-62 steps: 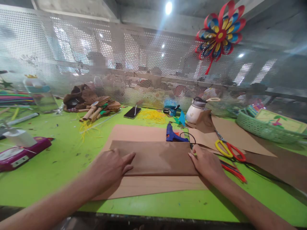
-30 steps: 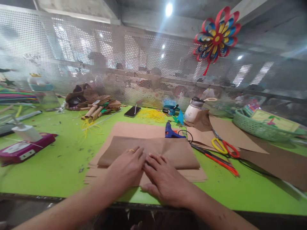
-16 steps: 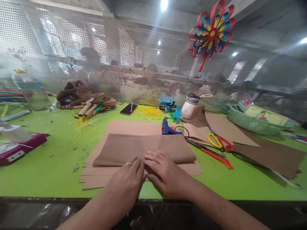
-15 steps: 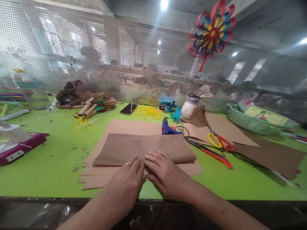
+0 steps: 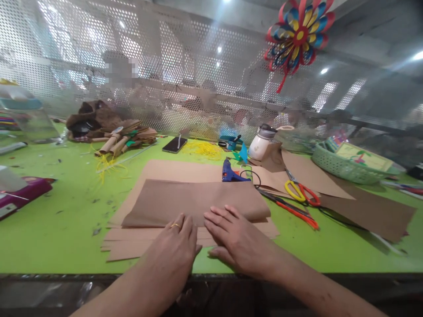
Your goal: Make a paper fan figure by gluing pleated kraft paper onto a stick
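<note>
A sheet of brown paper (image 5: 194,198) is folded over on itself, its fold towards me, on top of a stack of brown paper sheets (image 5: 132,240). My left hand (image 5: 178,240) lies with its fingers flat on the folded edge, a gold ring on one finger. Just to the right, my right hand (image 5: 231,235) presses its flat fingers on the same fold, thumb apart. Neither hand grips anything. Behind the folded sheet rests a blue glue gun (image 5: 231,171).
Scissors with yellow and red handles (image 5: 302,193) and an orange-handled tool (image 5: 297,213) lie to the right. Farther back are a phone (image 5: 175,144), yellow shreds (image 5: 205,149), a white jug (image 5: 261,143) and a green basket (image 5: 350,165). A purple power strip (image 5: 29,189) sits at left.
My hands have moved slightly apart along the folded edge, the right one to the right. The view has shifted a little.
</note>
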{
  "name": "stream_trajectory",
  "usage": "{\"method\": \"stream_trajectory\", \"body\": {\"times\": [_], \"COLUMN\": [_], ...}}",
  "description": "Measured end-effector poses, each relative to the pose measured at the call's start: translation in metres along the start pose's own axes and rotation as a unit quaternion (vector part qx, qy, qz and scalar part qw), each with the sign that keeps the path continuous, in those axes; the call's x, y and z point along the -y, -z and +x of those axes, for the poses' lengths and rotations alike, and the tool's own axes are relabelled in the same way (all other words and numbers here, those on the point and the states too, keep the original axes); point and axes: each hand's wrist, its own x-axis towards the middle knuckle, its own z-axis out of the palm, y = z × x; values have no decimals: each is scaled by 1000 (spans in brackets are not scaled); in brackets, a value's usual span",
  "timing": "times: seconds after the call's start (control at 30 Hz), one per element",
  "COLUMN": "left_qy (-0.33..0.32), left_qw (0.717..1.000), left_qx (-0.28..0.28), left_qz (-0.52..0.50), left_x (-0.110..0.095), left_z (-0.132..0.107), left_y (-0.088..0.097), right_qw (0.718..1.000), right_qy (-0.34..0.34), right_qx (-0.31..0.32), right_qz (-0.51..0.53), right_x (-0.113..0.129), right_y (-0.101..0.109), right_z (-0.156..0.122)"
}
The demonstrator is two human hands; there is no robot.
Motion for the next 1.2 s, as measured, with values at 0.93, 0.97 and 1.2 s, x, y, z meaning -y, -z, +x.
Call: {"method": "stream_trajectory", "body": {"times": [0.93,0.97,1.2], "left_qy": [23,26,72], "left_qw": [997,998,996], "left_qx": [12,10,-21], "left_qz": [-67,-65,-49], "left_x": [-1,-1,9], "left_z": [1,1,-16], "left_y": [5,5,-1], "right_qw": [991,990,977], "right_qy": [-121,-128,-210], "right_qx": [-32,-28,-3], "right_qz": [45,45,-34], "right_x": [31,29,-13], "right_y": [-4,-5,-7], "right_z": [-7,-10,-73]}}
